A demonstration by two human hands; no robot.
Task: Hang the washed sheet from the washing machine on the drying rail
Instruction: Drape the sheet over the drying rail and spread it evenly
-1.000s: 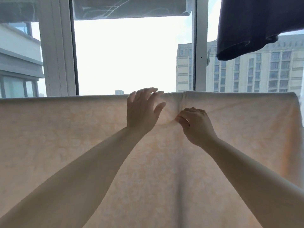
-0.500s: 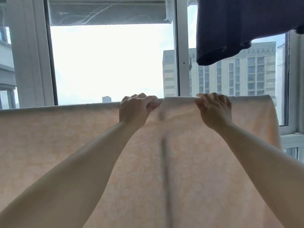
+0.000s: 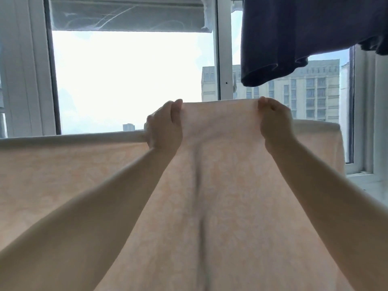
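Note:
A pale peach patterned sheet (image 3: 63, 175) hangs over a horizontal drying rail, which the cloth hides along its whole length. My left hand (image 3: 164, 127) pinches the sheet's top fold left of centre. My right hand (image 3: 275, 120) pinches it right of centre. Between the two hands a stretch of the sheet (image 3: 220, 127) is lifted above the line of the rail and pulled taut. A dark vertical crease runs down the middle of the cloth below it.
A dark navy garment (image 3: 304, 38) hangs overhead at the upper right. Right behind the sheet stands a white-framed window (image 3: 223, 59) with a rolled blind (image 3: 126, 15) at its top. A white sill (image 3: 369, 179) shows at the right.
Both hands have taken hold of the top fold, moved apart, and lifted the middle of the sheet above the rail line. The view has shifted right.

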